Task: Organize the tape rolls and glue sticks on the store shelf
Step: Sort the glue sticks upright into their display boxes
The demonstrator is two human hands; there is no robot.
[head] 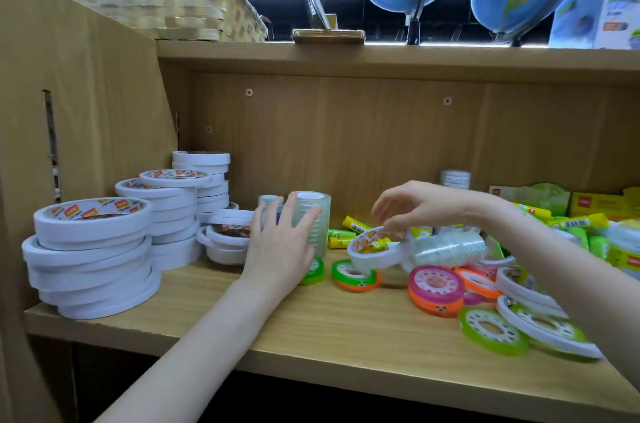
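Head view: I am looking down at the wooden shelf (214,287), with both my hands reaching into the tape.
Left hand: my left hand (277,242) is pressing spread, fairly straight fingers against the near side of an upright stack of clear tape rolls (313,225); the fingers are wide, not wrapped round it.
Right hand: my right hand (415,206) is hovering with loosely curled fingers over a tilted white double-sided tape roll (375,251); I cannot tell whether the fingertips are touching its rim.
Sorted side: white double-sided tape stacks (93,256) are standing at the left, the tallest at the far end.
Unsorted side: neon tape rolls (436,287) are lying loose at the right, near the front edge, and yellow glue sticks (353,225) are lying scattered behind them.
Risk, clear stack: I am only pushing it, so it may be toppling into the small white pile just left of it if I shove high.
Risk, tilted roll: a glue stick seems to be lying inside its ring; lifting it carelessly may be spilling that stick.
Risk, front edge: the green rolls at the near right are lying close to the lip, and my right forearm could be knocking them off.
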